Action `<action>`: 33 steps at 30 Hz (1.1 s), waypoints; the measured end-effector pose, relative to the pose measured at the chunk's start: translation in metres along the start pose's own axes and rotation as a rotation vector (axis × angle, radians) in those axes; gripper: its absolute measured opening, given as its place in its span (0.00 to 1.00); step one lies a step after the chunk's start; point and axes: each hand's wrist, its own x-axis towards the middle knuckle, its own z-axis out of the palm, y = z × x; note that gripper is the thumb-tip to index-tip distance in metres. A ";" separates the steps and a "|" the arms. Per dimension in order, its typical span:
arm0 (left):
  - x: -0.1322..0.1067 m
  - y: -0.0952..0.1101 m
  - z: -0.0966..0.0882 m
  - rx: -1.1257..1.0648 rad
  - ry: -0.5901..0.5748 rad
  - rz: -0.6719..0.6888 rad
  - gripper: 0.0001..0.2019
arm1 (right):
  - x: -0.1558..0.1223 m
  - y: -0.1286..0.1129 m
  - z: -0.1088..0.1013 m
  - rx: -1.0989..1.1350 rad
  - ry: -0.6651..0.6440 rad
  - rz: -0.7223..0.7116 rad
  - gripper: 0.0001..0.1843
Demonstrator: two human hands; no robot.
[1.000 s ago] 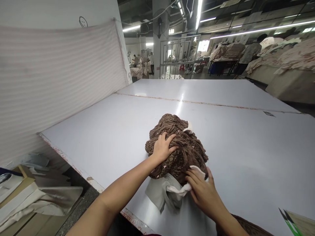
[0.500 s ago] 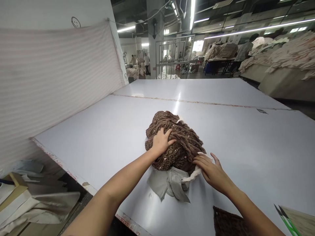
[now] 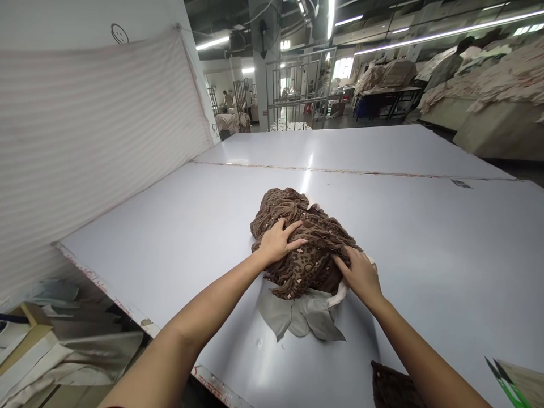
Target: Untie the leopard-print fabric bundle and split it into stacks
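at my far left a pale, faintly striped cloth sheet (image 3: 93,141) is hanging along the wall, and below it a heap of pale, loosely folded material (image 3: 72,348) is lying beside the table's edge. the wide, glossy white table (image 3: 182,243) is stretching out in front of me.

my left hand (image 3: 276,243) is resting on the left part of a brown, leopard-print, crumpled cloth bundle (image 3: 308,263); its fingers are spreading apart and pressing down on the folds, clenching nothing. the bundle is lying in a gathered mound on the table, between my two hands. from under its near side, grey, limp, smooth flaps (image 3: 321,322) are fanning out onto the tabletop, and a white, fluffy strip (image 3: 340,294) is curving just right of them, close by my right wrist.

my right hand (image 3: 363,275) is covering the bundle's right edge, with thumb and fingers touching the folds there; i cannot tell whether they are pinching the fabric. below my right forearm a dark brown, plush-looking cloth piece (image 3: 391,385) is lying. at the far right a slim, green-handled tool with dark, pointed tips (image 3: 505,381) is lying beside a flat beige sheet (image 3: 525,381).
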 end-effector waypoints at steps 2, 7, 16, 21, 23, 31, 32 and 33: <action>0.001 -0.002 0.000 -0.006 -0.004 0.011 0.29 | 0.008 0.003 0.002 0.000 -0.001 0.028 0.13; 0.005 0.003 0.005 -0.008 0.014 0.002 0.28 | 0.014 0.012 0.005 0.028 0.012 0.048 0.13; 0.006 0.010 0.004 -0.044 0.049 -0.026 0.25 | 0.000 0.012 0.012 0.066 0.176 0.117 0.21; 0.013 0.012 -0.014 -0.069 0.126 -0.036 0.22 | -0.008 -0.003 0.014 0.031 0.354 0.166 0.24; 0.028 0.009 -0.023 -0.054 0.186 -0.064 0.20 | -0.007 -0.009 0.011 0.013 0.407 0.136 0.24; 0.123 -0.022 -0.037 0.029 0.090 -0.177 0.20 | -0.011 -0.039 -0.006 -0.034 0.162 0.249 0.06; 0.135 -0.027 -0.035 0.035 0.050 -0.185 0.21 | -0.012 -0.043 -0.004 -0.021 0.109 0.300 0.07; 0.147 -0.034 -0.032 0.041 0.006 -0.181 0.22 | -0.013 -0.047 -0.002 -0.006 0.070 0.365 0.08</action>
